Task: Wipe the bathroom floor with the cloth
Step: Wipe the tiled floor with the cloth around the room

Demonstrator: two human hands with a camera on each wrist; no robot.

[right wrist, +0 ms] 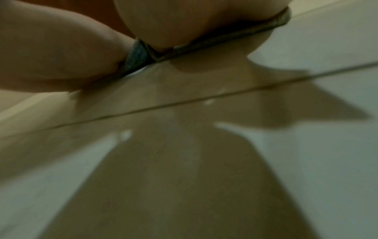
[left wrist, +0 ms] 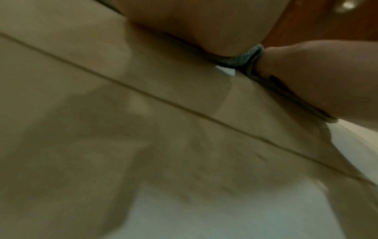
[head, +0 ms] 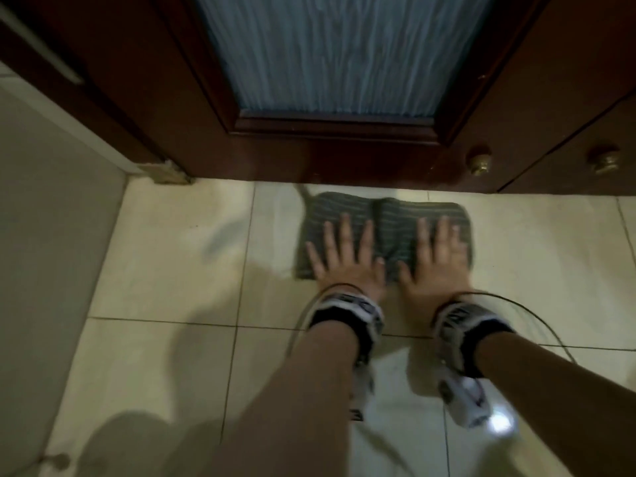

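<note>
A grey striped cloth (head: 385,215) lies flat on the cream tiled floor (head: 179,263), close to the foot of a dark wooden door. My left hand (head: 344,256) presses on its left half with fingers spread straight. My right hand (head: 437,256) presses on its right half the same way. In the left wrist view the cloth's edge (left wrist: 248,58) shows squeezed under the heel of my left hand (left wrist: 200,24). In the right wrist view the cloth (right wrist: 139,55) is pinned under my right hand (right wrist: 194,22). The picture is blurred by motion.
The brown door with a frosted glass panel (head: 330,49) stands right behind the cloth. Brown cabinet fronts with brass knobs (head: 480,163) are at the right. A grey wall (head: 44,208) runs along the left. Wet streaks (head: 220,235) mark the tiles left of the cloth.
</note>
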